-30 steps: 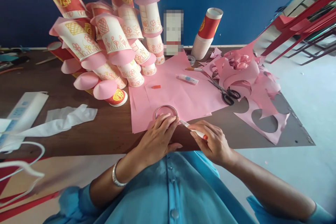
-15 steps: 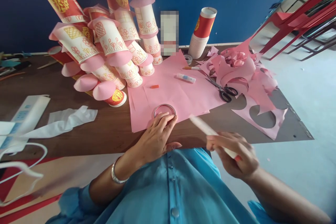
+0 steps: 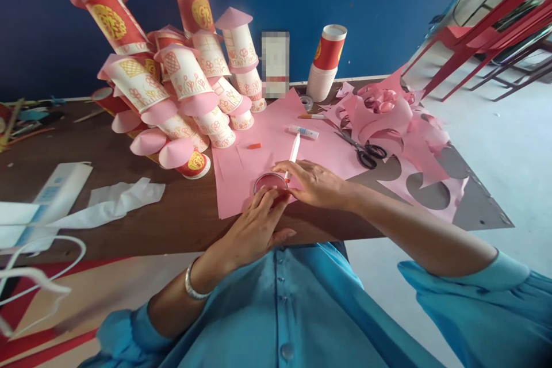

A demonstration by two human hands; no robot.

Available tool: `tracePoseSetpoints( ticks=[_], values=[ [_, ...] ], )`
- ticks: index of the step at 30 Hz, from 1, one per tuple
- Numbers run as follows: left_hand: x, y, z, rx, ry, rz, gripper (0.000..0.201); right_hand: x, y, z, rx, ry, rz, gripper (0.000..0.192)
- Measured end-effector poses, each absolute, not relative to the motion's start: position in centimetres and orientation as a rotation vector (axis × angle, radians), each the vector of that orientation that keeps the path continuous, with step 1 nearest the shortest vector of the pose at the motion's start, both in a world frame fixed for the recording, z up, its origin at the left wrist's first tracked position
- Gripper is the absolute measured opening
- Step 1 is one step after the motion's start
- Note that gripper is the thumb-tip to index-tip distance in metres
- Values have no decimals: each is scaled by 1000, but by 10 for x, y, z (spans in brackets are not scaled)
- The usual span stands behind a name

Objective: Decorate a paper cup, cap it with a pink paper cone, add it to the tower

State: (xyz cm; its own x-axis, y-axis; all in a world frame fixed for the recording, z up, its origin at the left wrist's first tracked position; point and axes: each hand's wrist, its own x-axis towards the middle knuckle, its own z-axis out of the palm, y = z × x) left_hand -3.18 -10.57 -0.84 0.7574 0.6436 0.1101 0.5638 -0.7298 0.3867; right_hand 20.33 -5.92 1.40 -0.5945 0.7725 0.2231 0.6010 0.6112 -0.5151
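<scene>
My left hand (image 3: pixel 254 227) lies flat, its fingertips pressing on the near edge of a round metal ring (image 3: pixel 255 185), thumb held apart. Under the ring is a sheet of pink paper (image 3: pixel 276 121). In my right hand (image 3: pixel 321 184) is a white felt-tip marker (image 3: pixel 295 148), pinched between the fingers. Its red tip points down at the ring's right edge. A small orange cap (image 3: pixel 254 146) rests on the paper, farther from me. Behind the marker lies a white glue stick (image 3: pixel 305 133).
Black-handled scissors (image 3: pixel 366 155) sit right of the paper beside a heap of pink scraps (image 3: pixel 383 109). Decorated paper-cup towers (image 3: pixel 185 80) with pink cones stand at the left. A cup stack (image 3: pixel 323 77) stands by the blue wall. White tissue (image 3: pixel 125 195) lies at left.
My right hand has swung in from the right with the marker, bringing its red tip down to the ring. My left hand has stayed on the ring.
</scene>
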Motion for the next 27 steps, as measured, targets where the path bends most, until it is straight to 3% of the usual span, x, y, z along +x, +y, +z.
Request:
tracePoseSetpoints(
  ticks=[7,17,21,27],
  values=[
    [-32,-103,2,2605,875,354,58,207,-52,21,-1050,-2541,786,67],
    [-37,-97,-1,2504,850,502,33,208,-46,4,-1016,-2538,572,58],
    [-39,-92,1,2446,858,568,40,209,-41,6,-988,-2581,558,53],
    [-50,-77,14,2510,958,501,70,208,-39,7,-1000,-2637,562,55]
  ],
)
